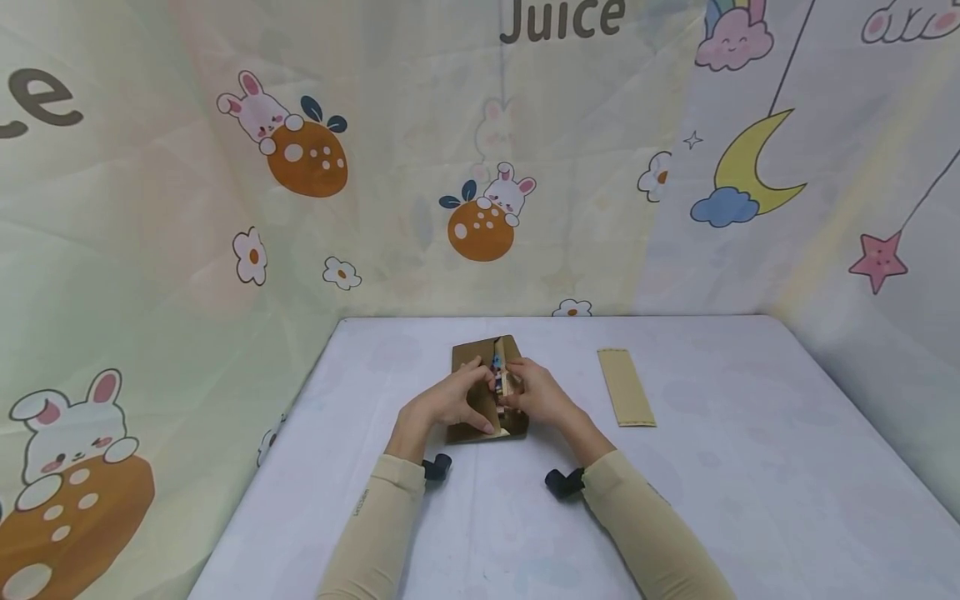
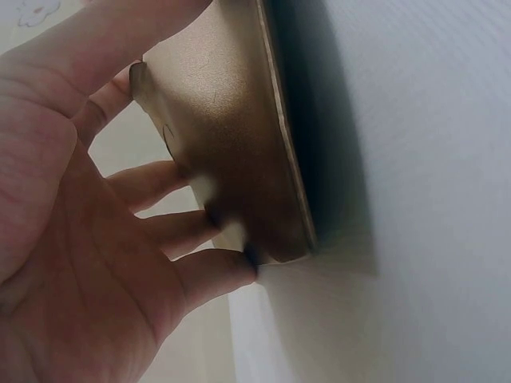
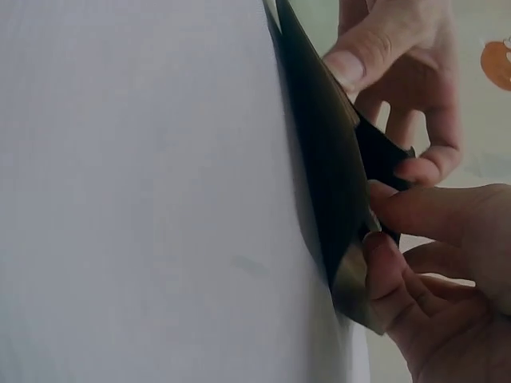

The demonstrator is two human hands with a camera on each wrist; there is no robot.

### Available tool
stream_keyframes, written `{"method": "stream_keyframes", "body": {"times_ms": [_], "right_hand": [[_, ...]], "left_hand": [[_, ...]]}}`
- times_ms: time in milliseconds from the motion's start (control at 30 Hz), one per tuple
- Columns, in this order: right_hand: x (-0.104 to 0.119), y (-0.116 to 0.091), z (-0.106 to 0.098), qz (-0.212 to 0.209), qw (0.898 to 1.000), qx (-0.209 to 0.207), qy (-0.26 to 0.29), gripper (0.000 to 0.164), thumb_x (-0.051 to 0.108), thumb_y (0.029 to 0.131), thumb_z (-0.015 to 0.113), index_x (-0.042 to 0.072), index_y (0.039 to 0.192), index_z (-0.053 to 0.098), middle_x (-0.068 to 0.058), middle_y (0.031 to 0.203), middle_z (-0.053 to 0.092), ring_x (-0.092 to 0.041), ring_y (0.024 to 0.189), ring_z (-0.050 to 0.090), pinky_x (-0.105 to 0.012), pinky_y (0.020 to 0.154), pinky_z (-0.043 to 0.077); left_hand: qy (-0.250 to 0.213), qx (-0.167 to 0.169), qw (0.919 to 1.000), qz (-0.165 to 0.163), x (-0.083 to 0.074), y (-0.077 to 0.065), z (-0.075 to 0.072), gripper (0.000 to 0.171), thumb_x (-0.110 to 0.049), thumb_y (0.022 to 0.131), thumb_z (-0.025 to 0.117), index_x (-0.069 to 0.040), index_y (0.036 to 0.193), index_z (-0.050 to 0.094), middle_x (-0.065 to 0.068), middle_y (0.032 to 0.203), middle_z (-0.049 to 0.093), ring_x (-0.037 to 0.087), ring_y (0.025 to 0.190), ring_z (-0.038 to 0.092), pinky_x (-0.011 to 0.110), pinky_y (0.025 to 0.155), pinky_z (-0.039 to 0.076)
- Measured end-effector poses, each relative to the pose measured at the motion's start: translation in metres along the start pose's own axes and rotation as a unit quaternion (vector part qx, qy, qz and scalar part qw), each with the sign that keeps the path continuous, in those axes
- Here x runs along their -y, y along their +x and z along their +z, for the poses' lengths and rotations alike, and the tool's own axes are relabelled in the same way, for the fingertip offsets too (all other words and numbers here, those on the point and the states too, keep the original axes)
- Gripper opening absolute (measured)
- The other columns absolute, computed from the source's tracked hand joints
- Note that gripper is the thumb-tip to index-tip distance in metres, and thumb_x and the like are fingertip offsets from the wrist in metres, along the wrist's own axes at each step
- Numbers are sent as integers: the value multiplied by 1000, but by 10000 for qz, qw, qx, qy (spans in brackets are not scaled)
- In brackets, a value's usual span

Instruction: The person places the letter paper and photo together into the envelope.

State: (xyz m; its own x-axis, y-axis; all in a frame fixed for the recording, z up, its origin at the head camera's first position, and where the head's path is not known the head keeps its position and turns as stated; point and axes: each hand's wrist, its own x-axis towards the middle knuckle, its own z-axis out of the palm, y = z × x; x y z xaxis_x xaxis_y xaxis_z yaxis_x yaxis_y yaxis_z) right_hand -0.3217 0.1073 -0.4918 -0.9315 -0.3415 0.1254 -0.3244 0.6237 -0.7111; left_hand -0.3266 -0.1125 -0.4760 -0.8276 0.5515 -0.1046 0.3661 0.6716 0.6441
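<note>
A gold-brown cardboard folder [image 1: 464,353] lies on the table with its middle parted, and a narrow, colourful printed strip [image 1: 497,364] shows in the gap. My left hand [image 1: 453,398] grips the folder's left flap, thumb near the front edge and fingertips farther back. In the left wrist view, the fingers of that left hand [image 2: 104,231] bend over the cardboard edge [image 2: 219,104]. My right hand [image 1: 546,395] pinches the flap on the right side of the gap. Thumb and index finger of the right hand [image 3: 455,271] meet at the folder's edge [image 3: 331,159] in the right wrist view. The inside is mostly hidden.
A flat tan cardboard strip [image 1: 627,387] lies to the right of the folder. The table [image 1: 750,467] has a white cover. Behind it hangs a printed cloth [image 1: 405,167] with rabbits and oranges. Black wrist mounts [image 1: 564,483] sit below both hands.
</note>
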Motion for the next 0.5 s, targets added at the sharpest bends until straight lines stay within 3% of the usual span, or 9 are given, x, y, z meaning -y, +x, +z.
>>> {"method": "stream_keyframes", "body": {"times_ms": [100,233,333,500], "right_hand": [[0,-2,-5,93,9998,-164,-81,66,12,87,84,-8,143,55,-23,154,50,-34,128,59,-48,106,53],[-2,-4,-11,110,9998,-173,-47,66,11,88,83,-9,144,54,-23,156,48,-27,107,66,-40,92,58],[-4,-5,-17,88,9998,-136,98,67,7,88,82,-10,145,51,-23,156,47,-19,86,65,-30,74,58],[-9,-6,-28,58,9992,-276,273,68,5,88,81,-11,146,49,-25,157,46,-17,87,67,-24,68,55]], "left_hand": [[25,5,10000,-17,0,0,0,61,-33,71,97,-28,115,56,16,175,12,46,161,7,68,125,19],[10,-2,10000,-16,0,0,1,61,-32,71,97,-26,116,57,16,175,12,46,161,6,68,125,19],[-14,-8,10000,4,0,0,1,61,-32,71,98,-27,116,57,16,175,12,46,161,7,68,125,19],[-66,10,10000,35,0,1,1,61,-31,71,98,-27,115,56,17,175,12,46,160,5,68,125,18]]}}
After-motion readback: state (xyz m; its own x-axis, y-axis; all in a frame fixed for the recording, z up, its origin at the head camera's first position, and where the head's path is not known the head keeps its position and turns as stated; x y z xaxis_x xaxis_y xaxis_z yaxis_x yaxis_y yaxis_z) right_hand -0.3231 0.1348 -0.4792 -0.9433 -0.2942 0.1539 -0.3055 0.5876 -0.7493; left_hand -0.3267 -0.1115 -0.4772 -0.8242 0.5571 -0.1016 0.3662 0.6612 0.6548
